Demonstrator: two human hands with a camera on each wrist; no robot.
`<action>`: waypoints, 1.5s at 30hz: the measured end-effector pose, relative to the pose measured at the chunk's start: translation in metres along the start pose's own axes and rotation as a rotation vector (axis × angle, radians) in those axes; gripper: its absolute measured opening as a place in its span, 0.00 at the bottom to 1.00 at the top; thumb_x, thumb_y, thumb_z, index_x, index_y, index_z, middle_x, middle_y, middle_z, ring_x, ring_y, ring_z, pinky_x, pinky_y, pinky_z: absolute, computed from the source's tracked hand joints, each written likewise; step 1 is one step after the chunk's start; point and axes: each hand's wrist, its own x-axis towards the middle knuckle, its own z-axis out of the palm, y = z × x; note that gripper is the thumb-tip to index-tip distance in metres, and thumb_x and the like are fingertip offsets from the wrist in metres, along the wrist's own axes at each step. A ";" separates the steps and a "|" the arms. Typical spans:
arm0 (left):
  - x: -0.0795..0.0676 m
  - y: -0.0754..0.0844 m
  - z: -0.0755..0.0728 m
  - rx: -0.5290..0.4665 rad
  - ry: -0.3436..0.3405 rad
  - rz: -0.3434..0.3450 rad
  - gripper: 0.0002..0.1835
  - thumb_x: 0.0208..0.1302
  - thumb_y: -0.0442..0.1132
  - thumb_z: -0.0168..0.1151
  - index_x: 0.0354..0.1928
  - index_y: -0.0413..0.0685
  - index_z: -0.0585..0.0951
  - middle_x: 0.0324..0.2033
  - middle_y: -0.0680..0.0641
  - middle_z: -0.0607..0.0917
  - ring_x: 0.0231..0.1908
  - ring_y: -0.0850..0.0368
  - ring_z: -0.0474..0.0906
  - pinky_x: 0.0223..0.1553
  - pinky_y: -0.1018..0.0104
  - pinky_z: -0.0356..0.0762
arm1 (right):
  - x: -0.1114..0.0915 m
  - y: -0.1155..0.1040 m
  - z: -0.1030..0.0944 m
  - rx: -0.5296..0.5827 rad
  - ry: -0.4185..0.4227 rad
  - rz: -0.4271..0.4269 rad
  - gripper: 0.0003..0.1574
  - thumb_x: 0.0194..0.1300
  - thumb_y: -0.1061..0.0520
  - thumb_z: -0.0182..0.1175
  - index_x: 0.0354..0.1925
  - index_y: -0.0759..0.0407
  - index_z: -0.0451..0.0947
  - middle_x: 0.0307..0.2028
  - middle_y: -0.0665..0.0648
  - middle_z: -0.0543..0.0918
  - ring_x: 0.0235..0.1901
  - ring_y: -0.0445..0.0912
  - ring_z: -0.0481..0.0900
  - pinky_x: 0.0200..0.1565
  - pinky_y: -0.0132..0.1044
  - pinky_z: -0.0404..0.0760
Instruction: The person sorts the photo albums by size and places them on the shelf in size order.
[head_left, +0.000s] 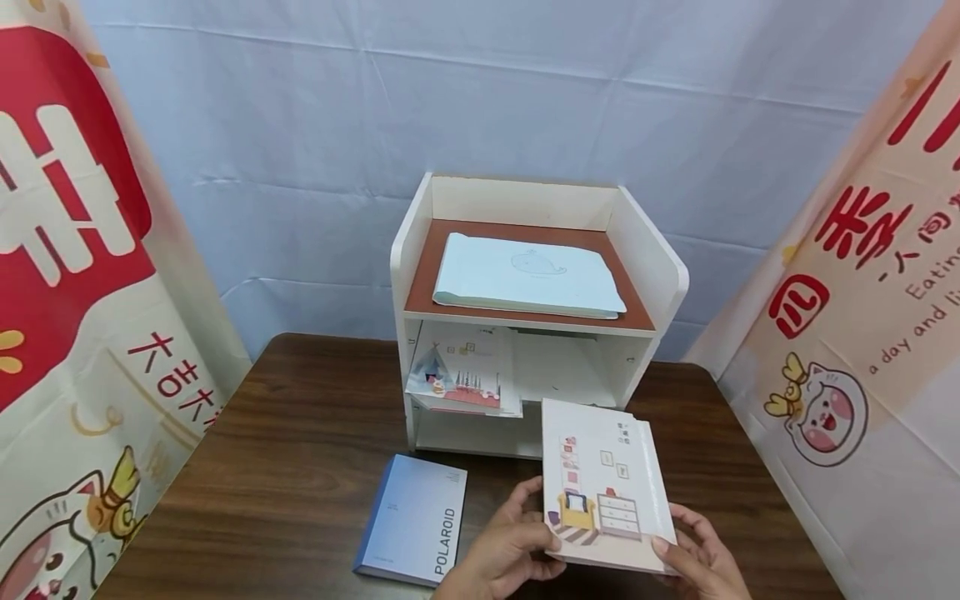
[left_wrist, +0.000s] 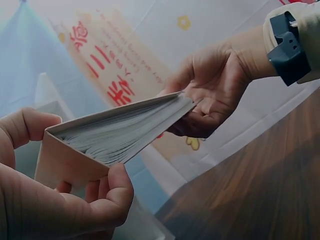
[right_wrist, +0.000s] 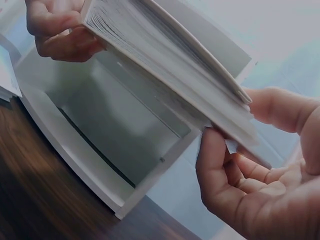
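Both hands hold a white album (head_left: pixel 600 492) with a drawn yellow armchair and a chest of drawers on its cover, raised in front of the shelf. My left hand (head_left: pixel 510 542) grips its spine corner, thumb on one cover and fingers on the other. At the opposite, page side, my right hand (head_left: pixel 701 554) pinches the covers between thumb and fingers. Seen from the left wrist, the album's pages (left_wrist: pixel 120 132) fan out slightly between the covers. On the table to the left lies a blue book (head_left: pixel 414 518) marked POLAROID.
A small white shelf unit (head_left: pixel 651 329) stands at the back of the dark wooden table (head_left: pixel 300 433). On its brown top lies a pale blue pad (head_left: pixel 528 275) with a whale drawing. An illustrated book (head_left: pixel 465 371) rests on the middle shelf, jutting out at the left. Printed curtains hang at both sides.
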 end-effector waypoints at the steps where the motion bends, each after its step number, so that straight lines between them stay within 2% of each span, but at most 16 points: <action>1: -0.001 0.001 -0.001 0.004 0.003 0.003 0.42 0.39 0.20 0.50 0.63 0.52 0.63 0.36 0.41 0.73 0.29 0.51 0.74 0.31 0.60 0.72 | 0.000 0.000 0.002 0.006 -0.001 -0.007 0.40 0.57 0.64 0.61 0.61 0.57 0.50 0.42 0.59 0.79 0.37 0.53 0.80 0.37 0.47 0.77; 6: -0.003 0.009 -0.003 0.006 0.011 -0.008 0.42 0.40 0.20 0.51 0.64 0.51 0.62 0.37 0.41 0.73 0.30 0.52 0.75 0.31 0.61 0.72 | -0.002 -0.002 0.010 0.018 -0.028 -0.062 0.40 0.58 0.66 0.58 0.62 0.60 0.49 0.42 0.60 0.78 0.36 0.53 0.79 0.36 0.46 0.77; 13: -0.006 0.018 -0.007 -0.001 -0.002 -0.016 0.43 0.41 0.21 0.52 0.66 0.50 0.61 0.41 0.40 0.73 0.33 0.50 0.75 0.32 0.61 0.71 | -0.001 -0.006 0.017 0.006 -0.033 -0.053 0.40 0.60 0.64 0.59 0.63 0.59 0.49 0.41 0.59 0.78 0.35 0.52 0.79 0.35 0.44 0.77; 21: -0.008 0.027 -0.012 0.005 0.010 0.024 0.40 0.41 0.22 0.52 0.63 0.47 0.61 0.41 0.38 0.73 0.33 0.51 0.75 0.31 0.61 0.72 | 0.001 -0.004 0.027 0.058 -0.086 -0.145 0.34 0.58 0.67 0.59 0.58 0.57 0.54 0.41 0.58 0.79 0.34 0.50 0.79 0.34 0.43 0.77; 27: -0.009 0.031 -0.016 0.000 0.016 0.032 0.39 0.42 0.23 0.53 0.63 0.45 0.59 0.42 0.38 0.72 0.34 0.50 0.75 0.32 0.61 0.71 | 0.003 -0.004 0.032 0.073 -0.101 -0.153 0.32 0.59 0.68 0.57 0.57 0.55 0.55 0.41 0.56 0.80 0.35 0.49 0.79 0.34 0.42 0.77; 34: -0.010 0.035 -0.019 -0.009 0.013 0.043 0.37 0.45 0.24 0.53 0.63 0.44 0.60 0.43 0.39 0.73 0.34 0.51 0.76 0.32 0.61 0.71 | 0.000 -0.007 0.040 0.125 -0.133 -0.203 0.32 0.59 0.71 0.55 0.57 0.60 0.53 0.40 0.60 0.79 0.33 0.50 0.80 0.32 0.42 0.79; 38: -0.011 0.036 -0.021 -0.010 0.004 0.055 0.36 0.46 0.24 0.53 0.62 0.42 0.61 0.43 0.39 0.73 0.34 0.51 0.76 0.32 0.61 0.71 | 0.000 -0.007 0.043 0.156 -0.147 -0.213 0.31 0.59 0.71 0.55 0.56 0.59 0.54 0.39 0.59 0.80 0.33 0.49 0.80 0.31 0.41 0.78; 45: -0.012 0.039 -0.022 -0.006 -0.006 0.063 0.36 0.47 0.25 0.55 0.63 0.39 0.60 0.43 0.40 0.75 0.30 0.54 0.75 0.33 0.61 0.72 | 0.001 -0.007 0.046 0.167 -0.162 -0.212 0.31 0.60 0.70 0.54 0.57 0.59 0.52 0.42 0.59 0.80 0.35 0.49 0.79 0.33 0.40 0.78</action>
